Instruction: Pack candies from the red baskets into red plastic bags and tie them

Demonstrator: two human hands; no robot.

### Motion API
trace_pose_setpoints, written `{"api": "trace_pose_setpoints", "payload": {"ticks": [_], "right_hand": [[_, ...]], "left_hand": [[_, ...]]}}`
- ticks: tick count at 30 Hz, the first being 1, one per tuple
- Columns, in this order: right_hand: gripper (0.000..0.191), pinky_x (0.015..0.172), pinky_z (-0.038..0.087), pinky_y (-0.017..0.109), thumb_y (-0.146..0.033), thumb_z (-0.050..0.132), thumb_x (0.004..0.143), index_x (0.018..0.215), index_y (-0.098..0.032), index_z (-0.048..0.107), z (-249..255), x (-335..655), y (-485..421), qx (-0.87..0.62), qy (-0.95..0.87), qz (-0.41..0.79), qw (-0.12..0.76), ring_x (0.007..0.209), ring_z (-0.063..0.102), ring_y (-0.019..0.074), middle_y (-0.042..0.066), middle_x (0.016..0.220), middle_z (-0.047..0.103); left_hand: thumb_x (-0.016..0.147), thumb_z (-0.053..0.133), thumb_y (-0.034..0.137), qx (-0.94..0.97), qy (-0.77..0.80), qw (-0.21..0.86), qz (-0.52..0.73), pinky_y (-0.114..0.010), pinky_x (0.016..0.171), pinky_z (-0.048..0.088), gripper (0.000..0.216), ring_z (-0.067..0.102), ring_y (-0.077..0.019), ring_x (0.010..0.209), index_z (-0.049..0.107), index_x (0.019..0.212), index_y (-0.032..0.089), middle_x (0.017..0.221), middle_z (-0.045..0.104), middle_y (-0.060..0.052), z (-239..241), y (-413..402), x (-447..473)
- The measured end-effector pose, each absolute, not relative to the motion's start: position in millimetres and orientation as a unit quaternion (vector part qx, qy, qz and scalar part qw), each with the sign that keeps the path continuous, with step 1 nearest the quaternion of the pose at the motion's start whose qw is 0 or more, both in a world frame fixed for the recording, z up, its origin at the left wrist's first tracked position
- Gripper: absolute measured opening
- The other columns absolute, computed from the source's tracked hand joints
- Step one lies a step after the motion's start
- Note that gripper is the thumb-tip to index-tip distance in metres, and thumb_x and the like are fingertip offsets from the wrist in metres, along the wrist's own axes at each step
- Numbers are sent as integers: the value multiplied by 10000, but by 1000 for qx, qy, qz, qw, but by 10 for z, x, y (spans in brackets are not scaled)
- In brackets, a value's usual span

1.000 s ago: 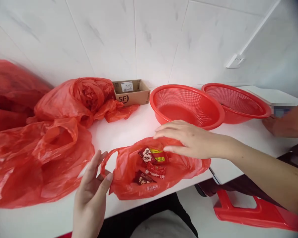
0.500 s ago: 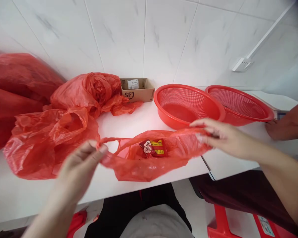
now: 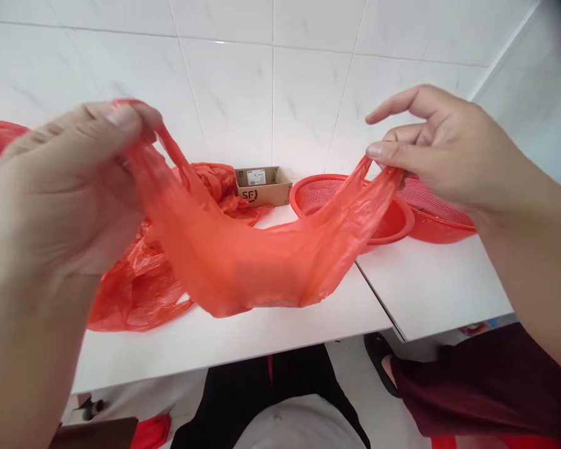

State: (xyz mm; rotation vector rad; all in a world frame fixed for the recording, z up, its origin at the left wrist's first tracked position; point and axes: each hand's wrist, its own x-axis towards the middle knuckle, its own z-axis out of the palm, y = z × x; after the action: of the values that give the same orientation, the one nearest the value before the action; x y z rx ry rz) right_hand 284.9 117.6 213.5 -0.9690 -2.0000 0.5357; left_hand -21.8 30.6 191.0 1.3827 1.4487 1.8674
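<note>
A red plastic bag (image 3: 271, 262) hangs stretched above the table between my two hands. My left hand (image 3: 75, 168) is closed on one handle, with the thumb and fingers pressed together. On the other side, my right hand (image 3: 430, 146) pinches the second handle between thumb and fingers, its index finger held away from the plastic. A darker patch shows through the bag's lower middle; what lies inside is hidden by the plastic. The bag sags in the middle and its surface is partly blurred.
More red plastic bags (image 3: 140, 287) lie crumpled at the left. An open cardboard box (image 3: 266, 194) stands by the tiled wall. Two red mesh baskets (image 3: 397, 234) sit at the back right. Another person's dark red clothing (image 3: 477, 386) shows below the white table (image 3: 206, 349).
Both hands have raised the bag off the table, closer to the camera. The red and yellow packets seen in its opening are now hidden behind its side.
</note>
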Motion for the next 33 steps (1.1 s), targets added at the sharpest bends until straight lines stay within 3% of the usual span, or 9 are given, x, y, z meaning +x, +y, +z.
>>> {"api": "trace_pose_setpoints", "payload": {"ticks": [4,7,9,12,16,20,24,29,33], "right_hand": [[299,568,463,269,-307,650,861,1143,-300,551,2251,2627,1182,-339,-821,187,421,552,585,116,-72,638,603],[322,564,448,231,-234,674,832,1130,-257,554,2332,2377,1188,-317,-839,207,390,573,601,113,-79,619,553],[306,580,460,226,-211,669,832,1115,-233,553,2362,2192,1179,-297,-848,234,371,621,620,122,-72,636,542],[271,591,482,230,-204,658,839,1084,-213,543,2354,1934,1140,-245,-867,281,332,638,611,113,-58,676,554],[278,649,519,256,-189,648,831,1085,-215,538,2240,1755,1142,-160,-874,307,342,723,612,116,-20,828,599],[297,720,533,291,-161,607,829,1110,-214,527,2002,1796,1290,-161,-854,334,364,813,623,127,14,970,610],[254,770,518,305,-98,537,831,1067,-195,534,1744,1856,1379,-166,-853,392,301,836,613,125,6,879,624],[197,720,497,264,-106,561,826,993,-206,528,1767,1913,1177,-162,-832,338,409,755,565,98,-21,830,557],[159,790,507,281,-147,589,844,985,-211,549,1824,1949,1049,-119,-841,349,395,843,591,118,-4,889,571]], "left_hand": [[920,395,207,538,432,300,658,-325,840,446,453,450,-292,1276,439,1363,123,1311,592,-6,1887,321,-179],[863,560,259,566,413,402,590,-342,764,508,531,696,-212,969,448,1380,224,1056,695,15,1868,400,-93],[780,690,259,587,420,473,506,-345,695,530,611,717,-178,732,499,1358,205,859,693,2,1855,484,-24],[696,786,279,614,452,512,395,-305,605,524,584,641,-142,615,611,1245,182,839,660,-34,1846,607,93],[802,687,412,641,475,487,356,-189,479,396,253,400,-49,480,700,877,171,615,451,45,1833,690,183],[885,565,465,595,491,502,391,-169,454,319,322,306,-46,462,661,789,173,548,313,65,1791,716,121],[894,553,456,554,489,526,421,-179,472,345,353,269,-43,438,620,736,148,507,261,82,1724,755,44],[924,525,344,556,439,551,440,-211,545,433,268,454,-71,497,629,788,138,620,587,-16,1685,824,-26],[862,622,291,623,420,529,394,-219,638,475,195,586,-109,670,666,735,149,715,643,-21,1737,813,-91]]}}
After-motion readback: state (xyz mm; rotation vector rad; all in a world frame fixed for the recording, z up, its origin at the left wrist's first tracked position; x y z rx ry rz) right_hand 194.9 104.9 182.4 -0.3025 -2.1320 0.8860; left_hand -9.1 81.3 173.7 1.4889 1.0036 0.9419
